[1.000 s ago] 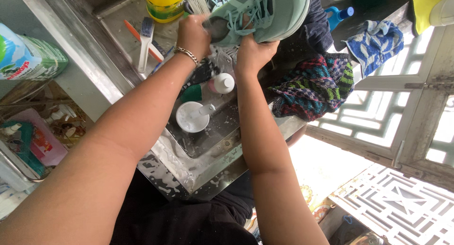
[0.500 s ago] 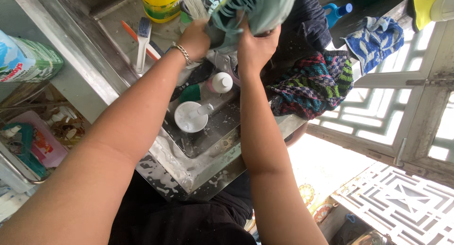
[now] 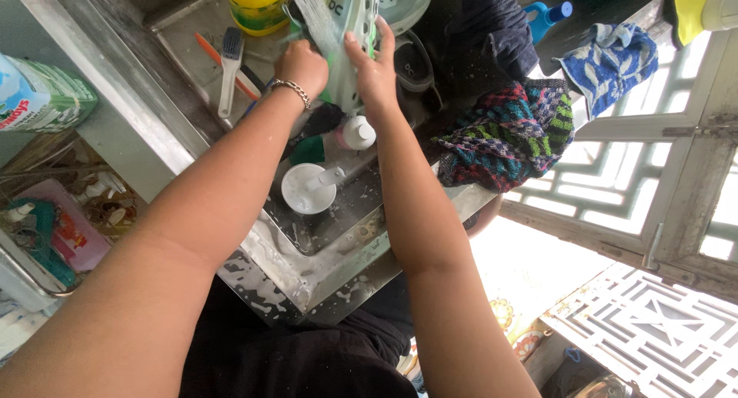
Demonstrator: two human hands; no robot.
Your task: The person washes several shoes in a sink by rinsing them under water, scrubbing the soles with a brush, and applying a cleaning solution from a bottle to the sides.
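Observation:
Both my hands hold a pale green perforated clog (image 3: 352, 21) on its edge over a steel sink (image 3: 317, 276). My left hand (image 3: 302, 66), with a bracelet at the wrist, grips its left side. Pressed flat against its right side is my right hand (image 3: 373, 69). A stream of water (image 3: 314, 13) runs down onto the clog from above. Below my hands in the basin stand a small white bottle (image 3: 357, 132) and a round white lid (image 3: 307, 189). Soap foam clings to the sink's near rim.
A yellow bottle (image 3: 254, 3) and a scrub brush (image 3: 229, 66) sit at the sink's back left. A dark shoe (image 3: 416, 61), a multicoloured cloth (image 3: 510, 132) and a blue-and-white towel (image 3: 607, 55) lie to the right. A green-and-white package (image 3: 40, 98) stands left. White window grilles (image 3: 676, 175) are on the right.
The clog has been turned from its broad side onto its edge and brought under the running water. Both hands shifted slightly with it.

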